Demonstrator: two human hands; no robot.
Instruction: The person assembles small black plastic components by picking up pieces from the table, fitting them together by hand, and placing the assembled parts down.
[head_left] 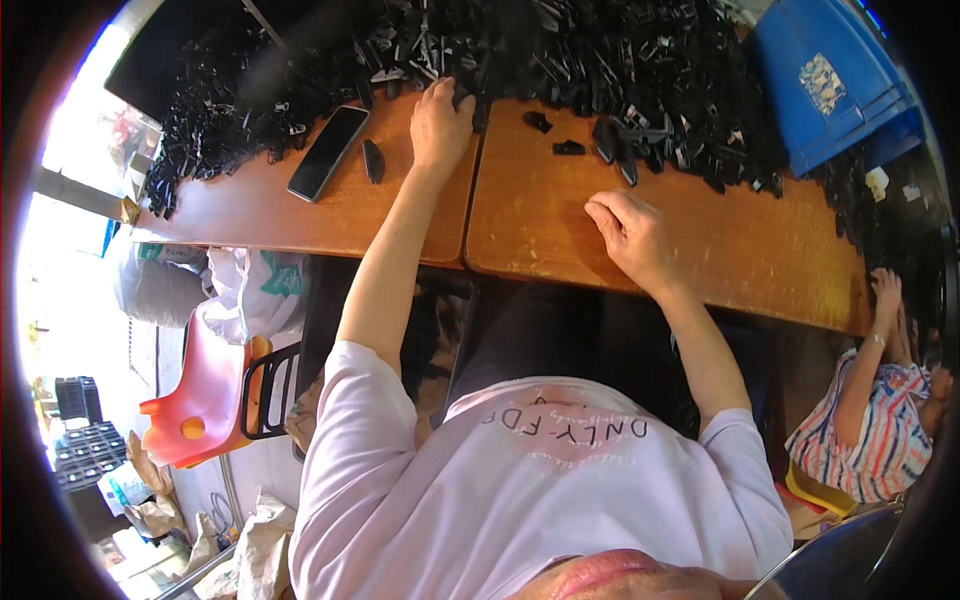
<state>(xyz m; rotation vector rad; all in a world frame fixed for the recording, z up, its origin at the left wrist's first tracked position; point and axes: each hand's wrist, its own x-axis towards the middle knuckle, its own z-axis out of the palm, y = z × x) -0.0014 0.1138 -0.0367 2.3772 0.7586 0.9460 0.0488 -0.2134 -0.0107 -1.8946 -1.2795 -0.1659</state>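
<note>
A broad heap of small black plastic parts covers the back of the brown wooden table. My left hand reaches to the heap's front edge, fingers stretched forward and thumb apart, the fingertips at the parts. Nearer to me, my right hand is closed over the bare wood, its fingers curled together; whether anything is inside I cannot see. Between the hands and the heap lie a few loose black pieces. One long black piece rests left of my left hand, beside a smartphone.
A blue plastic bin stands at the back right. Another person's hand is at the table's right end. A pink and orange plastic chair and white plastic bags are at the left. A seam divides the tabletop.
</note>
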